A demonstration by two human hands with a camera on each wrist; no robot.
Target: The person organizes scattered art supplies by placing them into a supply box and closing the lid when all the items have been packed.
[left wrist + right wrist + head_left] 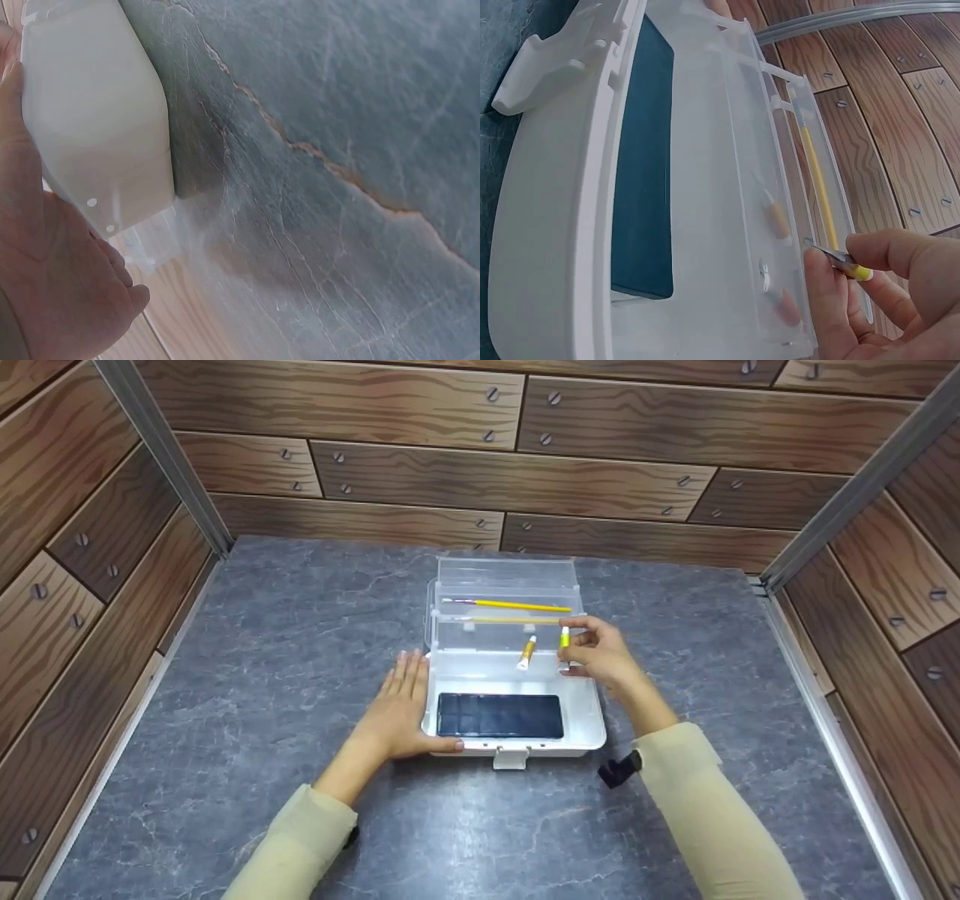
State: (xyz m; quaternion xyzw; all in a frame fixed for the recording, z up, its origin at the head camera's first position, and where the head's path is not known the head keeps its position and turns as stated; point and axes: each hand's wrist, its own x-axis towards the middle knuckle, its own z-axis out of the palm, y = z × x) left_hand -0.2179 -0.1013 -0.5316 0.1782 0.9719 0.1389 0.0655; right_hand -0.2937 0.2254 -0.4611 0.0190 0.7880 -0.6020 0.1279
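Note:
A white plastic box (585,712) with a clear lidded tray unfolded behind it stands on the table. My left hand (397,716) lies along its left side, fingers straight, thumb at the front rim; in the left wrist view the palm faces the box wall. Over the right part of the clear tray, my right hand (606,656) pinches a small yellow paint tube (565,639) between thumb and fingers. An orange-labelled paint tube (528,652) lies in the tray just left of it. Two yellow-handled paintbrushes (521,605) lie farther back. A dark flat rectangular thing (499,715) occupies the box bottom.
A white latch (511,758) hangs open at the box front. The box stands on a grey marbled tabletop (315,615), with wood-patterned walls (420,412) and metal posts (165,450) around it. The clear lid (506,571) reaches toward the back wall.

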